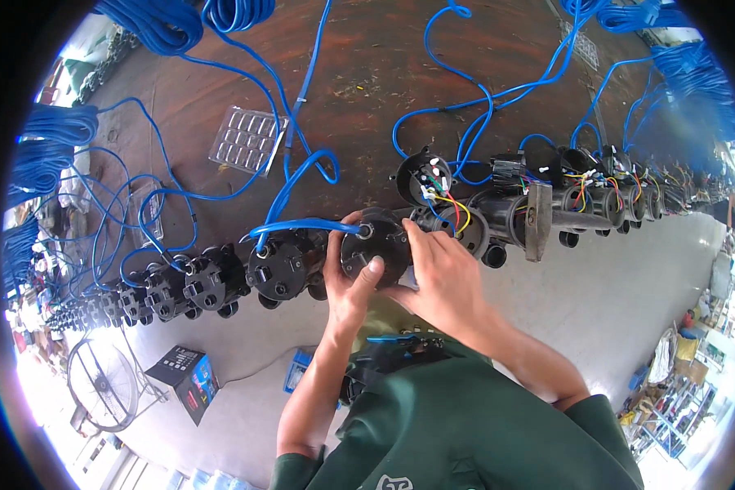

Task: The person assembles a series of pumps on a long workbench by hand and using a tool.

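Note:
A round black end cap (386, 255) with a blue cable (309, 226) entering it sits between my two hands, at the table's near edge. My left hand (345, 292) wraps its left side, thumb pressed on its face. My right hand (447, 273) grips it from the right, fingers curled over the rim. The body behind the cap is mostly hidden by my hands. Just right of them lies an open black cylindrical housing (475, 234) with coloured wires running to a tipped-up cap (412, 184). A hammer (537, 222) rests across the housings farther right.
Capped black units (279, 269) line the edge to the left; open, wired ones (608, 200) continue right. Blue cables cross the brown table (359, 114), with coils (151, 24) at the back. A clear plastic tray (249, 140) lies there. On the floor stand a box (189, 377) and wheel (100, 382).

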`<state>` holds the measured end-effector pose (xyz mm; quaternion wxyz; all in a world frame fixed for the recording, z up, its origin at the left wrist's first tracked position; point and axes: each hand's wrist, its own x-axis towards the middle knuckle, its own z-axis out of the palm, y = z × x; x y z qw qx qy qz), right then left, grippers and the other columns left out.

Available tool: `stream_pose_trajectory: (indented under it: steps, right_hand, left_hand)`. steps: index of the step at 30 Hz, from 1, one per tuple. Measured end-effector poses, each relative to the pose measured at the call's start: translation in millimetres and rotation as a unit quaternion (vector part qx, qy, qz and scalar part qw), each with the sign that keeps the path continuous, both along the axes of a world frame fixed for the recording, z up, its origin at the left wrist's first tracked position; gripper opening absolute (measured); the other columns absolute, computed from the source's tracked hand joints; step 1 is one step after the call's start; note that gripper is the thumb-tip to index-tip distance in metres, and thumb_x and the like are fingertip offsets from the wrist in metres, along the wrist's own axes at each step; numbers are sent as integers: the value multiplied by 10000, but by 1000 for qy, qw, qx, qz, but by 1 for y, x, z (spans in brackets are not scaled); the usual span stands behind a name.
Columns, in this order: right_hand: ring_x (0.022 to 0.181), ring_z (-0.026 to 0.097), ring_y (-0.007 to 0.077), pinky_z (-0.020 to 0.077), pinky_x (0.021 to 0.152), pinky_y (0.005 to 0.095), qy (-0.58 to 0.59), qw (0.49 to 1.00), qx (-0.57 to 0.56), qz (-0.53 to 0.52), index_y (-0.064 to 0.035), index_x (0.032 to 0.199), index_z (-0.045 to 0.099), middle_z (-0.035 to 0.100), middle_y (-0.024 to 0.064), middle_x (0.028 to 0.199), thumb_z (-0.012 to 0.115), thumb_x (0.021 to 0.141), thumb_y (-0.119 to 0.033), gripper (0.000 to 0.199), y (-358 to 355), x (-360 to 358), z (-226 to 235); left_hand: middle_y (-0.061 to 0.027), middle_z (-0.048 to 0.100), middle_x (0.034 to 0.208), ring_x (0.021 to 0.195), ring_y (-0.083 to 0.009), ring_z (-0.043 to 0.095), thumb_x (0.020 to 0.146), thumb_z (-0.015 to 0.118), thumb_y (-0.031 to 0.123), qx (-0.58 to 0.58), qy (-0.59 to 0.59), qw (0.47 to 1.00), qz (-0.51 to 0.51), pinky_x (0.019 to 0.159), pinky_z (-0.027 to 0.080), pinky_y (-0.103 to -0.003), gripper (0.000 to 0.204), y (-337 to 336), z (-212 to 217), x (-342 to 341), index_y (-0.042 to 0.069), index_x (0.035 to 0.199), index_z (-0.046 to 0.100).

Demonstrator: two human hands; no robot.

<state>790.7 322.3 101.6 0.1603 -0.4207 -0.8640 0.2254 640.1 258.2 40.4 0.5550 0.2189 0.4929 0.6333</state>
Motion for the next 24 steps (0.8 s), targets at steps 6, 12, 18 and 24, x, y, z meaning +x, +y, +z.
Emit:
stream_pose_trajectory:
  steps: [6,12,18,24]
  right_hand:
    - [701,632,200,538,632,342,67,993,45,-86,38,1341,644,666,44,807,994,547,-289,928,-22,-7,-23]
    - [684,643,201,545,622,344,101,989,40,-104,52,1372,630,684,44,815,993,564,-247,935,-33,-3,-33]
    - [826,695,254,566,730,391,62,987,-65,-130,-32,1344,640,726,88,995,918,738,-261,705,-15,55,-16]
    - [1167,644,313,510,967,430,-54,958,130,-249,-56,1296,635,676,109,1328,719,842,21,468,45,199,-9]
  left_hand:
    - [-152,597,1401,1268,-245,606,845,851,376,4,27,1000,-4,1105,477,-390,852,-1,-6,-7,7,1511,471]
    - [-165,589,1401,1295,-262,582,813,859,442,12,69,997,-39,1125,447,-409,902,-1,-8,-14,-16,1495,485]
    - [-175,532,1445,1336,-289,545,786,866,493,3,111,992,-64,1152,415,-425,942,1,-14,-17,-31,1477,499]
    - [-212,466,1546,1376,-331,526,779,847,590,31,139,990,-12,1168,403,-459,966,1,-20,-13,-36,1445,533]
